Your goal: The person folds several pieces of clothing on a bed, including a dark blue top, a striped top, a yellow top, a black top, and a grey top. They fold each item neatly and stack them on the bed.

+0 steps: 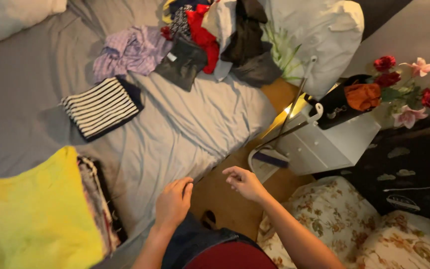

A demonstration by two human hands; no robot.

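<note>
Grey bed sheet (185, 129), left hand (172, 203) touching its edge, right hand (245, 183) empty

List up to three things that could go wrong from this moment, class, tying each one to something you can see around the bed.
1. The yellow garment sits on a stack at the mattress edge; it may slide off.
2. The loose clothes pile lies far from both the left hand and right hand; leaning across could crease the folded striped top.
3. The flower vase stands near the white nightstand's edge; a swung garment might topple it.
</note>
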